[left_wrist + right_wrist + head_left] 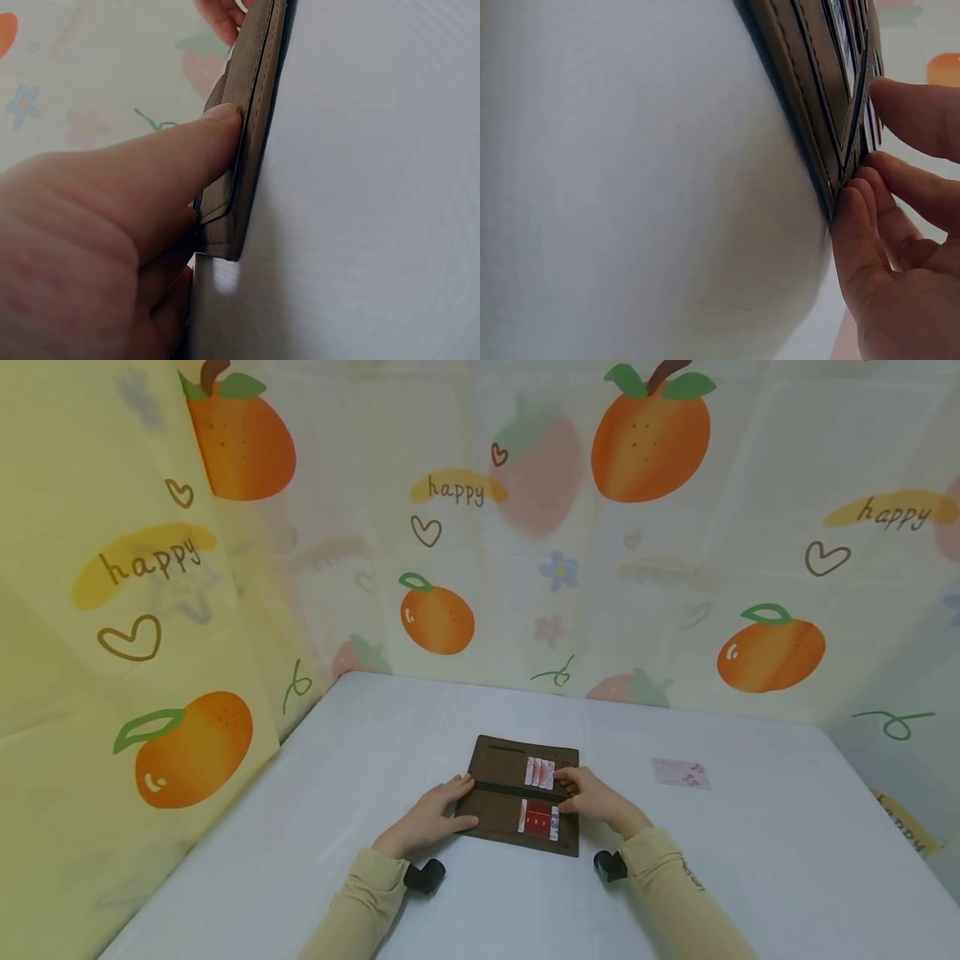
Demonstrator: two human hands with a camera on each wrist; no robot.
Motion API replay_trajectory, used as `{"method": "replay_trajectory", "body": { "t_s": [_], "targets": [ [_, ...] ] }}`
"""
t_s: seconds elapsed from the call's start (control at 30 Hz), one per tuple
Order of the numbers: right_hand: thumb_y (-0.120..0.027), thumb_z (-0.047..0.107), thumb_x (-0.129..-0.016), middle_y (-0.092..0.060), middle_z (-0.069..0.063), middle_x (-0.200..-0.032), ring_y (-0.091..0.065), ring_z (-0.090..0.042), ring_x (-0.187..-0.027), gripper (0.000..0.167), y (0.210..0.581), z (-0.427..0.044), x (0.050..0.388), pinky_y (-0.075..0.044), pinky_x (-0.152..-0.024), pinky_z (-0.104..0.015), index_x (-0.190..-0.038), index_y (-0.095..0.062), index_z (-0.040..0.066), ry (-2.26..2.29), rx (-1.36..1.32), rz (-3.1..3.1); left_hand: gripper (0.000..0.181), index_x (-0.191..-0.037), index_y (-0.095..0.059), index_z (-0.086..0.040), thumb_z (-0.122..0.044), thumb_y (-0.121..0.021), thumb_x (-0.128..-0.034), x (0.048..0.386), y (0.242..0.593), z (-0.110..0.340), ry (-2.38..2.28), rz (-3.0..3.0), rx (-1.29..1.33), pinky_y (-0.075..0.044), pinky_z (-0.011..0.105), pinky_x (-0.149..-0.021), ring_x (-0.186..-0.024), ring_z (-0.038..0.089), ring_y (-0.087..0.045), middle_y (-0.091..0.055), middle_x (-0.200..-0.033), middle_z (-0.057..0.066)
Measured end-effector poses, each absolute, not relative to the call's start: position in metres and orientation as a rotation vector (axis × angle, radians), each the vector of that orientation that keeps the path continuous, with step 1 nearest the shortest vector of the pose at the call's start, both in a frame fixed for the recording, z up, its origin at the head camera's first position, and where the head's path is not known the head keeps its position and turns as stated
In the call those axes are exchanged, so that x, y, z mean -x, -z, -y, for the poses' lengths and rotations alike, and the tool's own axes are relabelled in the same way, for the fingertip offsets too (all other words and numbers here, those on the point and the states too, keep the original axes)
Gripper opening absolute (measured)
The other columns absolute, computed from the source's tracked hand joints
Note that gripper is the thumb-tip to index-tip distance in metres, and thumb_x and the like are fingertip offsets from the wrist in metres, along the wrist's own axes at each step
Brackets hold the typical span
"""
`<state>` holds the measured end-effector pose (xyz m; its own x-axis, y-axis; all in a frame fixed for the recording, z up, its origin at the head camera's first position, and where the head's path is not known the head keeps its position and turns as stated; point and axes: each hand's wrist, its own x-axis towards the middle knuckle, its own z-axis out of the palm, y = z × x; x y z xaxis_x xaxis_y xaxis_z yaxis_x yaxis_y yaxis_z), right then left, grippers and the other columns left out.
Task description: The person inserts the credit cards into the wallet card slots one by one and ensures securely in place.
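Note:
A brown wallet lies unfolded on the table, with stitched edges visible in the wrist views. Pinkish-white cards sit in its far half; red and white cards sit in the near half. My left hand rests on the wallet's left side, its straight thumb pressing the surface; its other fingers are partly hidden. My right hand has bent fingers at the right edge, beside the cards. In the right wrist view its fingertips grip the wallet's corner by the card slots.
A loose pink-and-white card lies on the white table, right of the wallet. Fruit-patterned cloth walls stand behind and at the sides. A small black device is strapped at each wrist.

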<state>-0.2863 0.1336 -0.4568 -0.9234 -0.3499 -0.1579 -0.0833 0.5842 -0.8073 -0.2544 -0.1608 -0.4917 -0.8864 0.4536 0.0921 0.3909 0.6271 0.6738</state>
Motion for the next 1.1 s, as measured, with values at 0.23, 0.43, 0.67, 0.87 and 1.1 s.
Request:
{"method": "replay_trajectory", "body": {
  "t_s": [0.23, 0.43, 0.67, 0.87, 1.1],
  "targets": [
    [-0.066, 0.001, -0.078, -0.046, -0.015, -0.114, -0.043, -0.029, -0.102, 0.051, 0.46, -0.138, 0.288, -0.038, -0.092, -0.047, -0.126, -0.05, -0.004, 1.277, 0.367, -2.504, 0.068, -0.139, -0.037, 0.002, -0.037, -0.061, -0.0888, 0.254, 0.492, 0.161, -1.097, -2.759, -0.737, -0.016, 0.049, -0.108, -0.136, 0.029, -0.021, -0.029, -0.147, 0.012],
    [-0.063, 0.005, -0.082, -0.052, -0.016, -0.12, -0.048, -0.029, -0.107, 0.053, 0.459, -0.155, 0.288, -0.038, -0.095, -0.047, -0.131, -0.045, -0.006, 1.385, 0.411, -2.392, 0.069, -0.14, -0.037, 0.002, -0.038, -0.06, -0.089, 0.255, 0.493, 0.161, -1.091, -2.761, -0.746, -0.017, 0.05, -0.108, -0.136, 0.03, -0.02, -0.029, -0.148, 0.012],
    [-0.06, 0.017, -0.089, -0.051, -0.016, -0.125, -0.048, -0.031, -0.113, 0.054, 0.45, -0.188, 0.284, -0.037, -0.095, -0.052, -0.135, -0.041, -0.002, 1.346, 0.425, -2.355, 0.07, -0.14, -0.036, 0.0, -0.04, -0.06, -0.0888, 0.257, 0.494, 0.162, -1.074, -2.763, -0.737, -0.017, 0.05, -0.108, -0.136, 0.03, -0.019, -0.028, -0.148, 0.012],
    [-0.057, 0.018, -0.092, -0.046, -0.024, -0.131, -0.046, -0.037, -0.116, 0.053, 0.448, -0.222, 0.284, -0.035, -0.097, -0.053, -0.136, -0.038, -0.005, 1.403, 0.483, -2.458, 0.069, -0.14, -0.037, 0.001, -0.039, -0.061, -0.0885, 0.256, 0.492, 0.163, -1.095, -2.76, -0.726, -0.017, 0.05, -0.108, -0.136, 0.03, -0.02, -0.028, -0.148, 0.012],
    [-0.059, 0.036, -0.091, -0.046, -0.021, -0.132, -0.043, -0.037, -0.119, 0.065, 0.45, -0.26, 0.279, -0.033, -0.097, -0.054, -0.139, -0.037, -0.001, 1.437, 0.318, -2.567, 0.069, -0.14, -0.036, 0.003, -0.038, -0.06, -0.0892, 0.256, 0.493, 0.162, -1.074, -2.762, -0.755, -0.017, 0.05, -0.108, -0.136, 0.031, -0.02, -0.029, -0.147, 0.013]
  ]
}}
